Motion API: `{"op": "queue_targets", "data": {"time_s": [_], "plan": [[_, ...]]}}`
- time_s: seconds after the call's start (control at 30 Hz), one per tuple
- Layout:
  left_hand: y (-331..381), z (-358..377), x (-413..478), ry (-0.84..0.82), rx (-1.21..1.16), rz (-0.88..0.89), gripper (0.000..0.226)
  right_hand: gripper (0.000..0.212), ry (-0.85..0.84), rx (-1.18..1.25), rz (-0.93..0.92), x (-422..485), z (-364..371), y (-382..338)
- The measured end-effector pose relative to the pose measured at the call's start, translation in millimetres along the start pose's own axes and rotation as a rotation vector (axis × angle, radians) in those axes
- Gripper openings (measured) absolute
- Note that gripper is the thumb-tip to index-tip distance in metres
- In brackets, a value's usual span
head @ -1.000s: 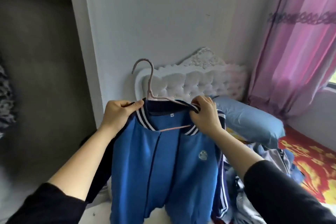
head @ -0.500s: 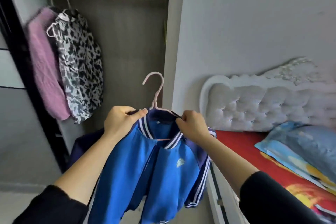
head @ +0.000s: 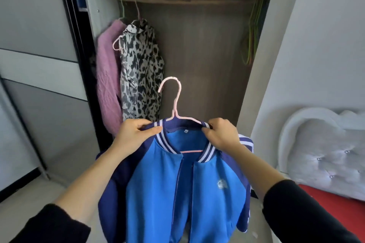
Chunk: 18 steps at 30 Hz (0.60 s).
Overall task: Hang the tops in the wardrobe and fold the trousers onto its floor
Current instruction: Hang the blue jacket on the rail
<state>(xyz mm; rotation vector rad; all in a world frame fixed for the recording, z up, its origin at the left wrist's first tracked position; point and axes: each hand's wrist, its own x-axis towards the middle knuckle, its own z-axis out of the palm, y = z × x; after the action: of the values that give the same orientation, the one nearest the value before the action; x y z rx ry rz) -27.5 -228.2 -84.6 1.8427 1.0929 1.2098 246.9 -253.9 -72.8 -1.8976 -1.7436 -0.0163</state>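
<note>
Between the two sets of fingers, in the head view, a blue jacket (head: 158, 193) with navy sleeves hangs on a pink hanger (head: 175, 100) in front of the open wardrobe (head: 207, 55). The left hand (head: 136, 134) pinches the striped collar at one shoulder, thumb on top and fingers (head: 146, 124) curled over the cloth. The right hand (head: 221, 134) pinches the other end of the collar, its fingers (head: 209, 127) bunched tight on the fabric. Midway between the fingertips a small white label (head: 185, 131) sits inside the neck, too small to read. Below the right fingers a pale round badge (head: 220, 184) on the chest shows no legible writing. Above the fingers the hanger's hook stands free, well below the wooden rail (head: 187, 1). Up and to the left of the left fingers a pink sweater (head: 107, 85) and a black-and-white spotted blouse (head: 140, 77) hang from that rail, side by side and touching. Up and to the right of the right fingers a bunch of green and yellow bare hangers (head: 250, 41) hangs at the rail's far end. Left of the left hand stand grey sliding doors (head: 39, 65) over a pale floor (head: 23, 203). Right of the right hand are a grey wall (head: 316, 45), a white tufted headboard (head: 324, 154) and a red bed cover (head: 331, 203).
</note>
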Motion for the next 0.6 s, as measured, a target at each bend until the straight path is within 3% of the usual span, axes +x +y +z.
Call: {"op": "queue_targets", "data": {"time_s": [0.13, 0.27, 0.37, 0.6], "plan": [[-33, -27, 12, 0.112, 0.127, -0.058, 0.046, 0.031, 0.022, 0.089, 0.017, 30, 6, -6], [-56, -20, 26, 0.177, 0.043, -0.074, 0.026, 0.031, -0.042, 0.103, -0.007, 47, 23, -17], [-66, -16, 48, 0.159, -0.011, -0.072, 0.013, 0.029, -0.073, 0.105, 0.019, 61, 31, -28], [-99, -16, 123, 0.021, 0.091, -0.114, 0.017, 0.024, -0.039, 0.231, 0.209, 102, 32, -32]]}}
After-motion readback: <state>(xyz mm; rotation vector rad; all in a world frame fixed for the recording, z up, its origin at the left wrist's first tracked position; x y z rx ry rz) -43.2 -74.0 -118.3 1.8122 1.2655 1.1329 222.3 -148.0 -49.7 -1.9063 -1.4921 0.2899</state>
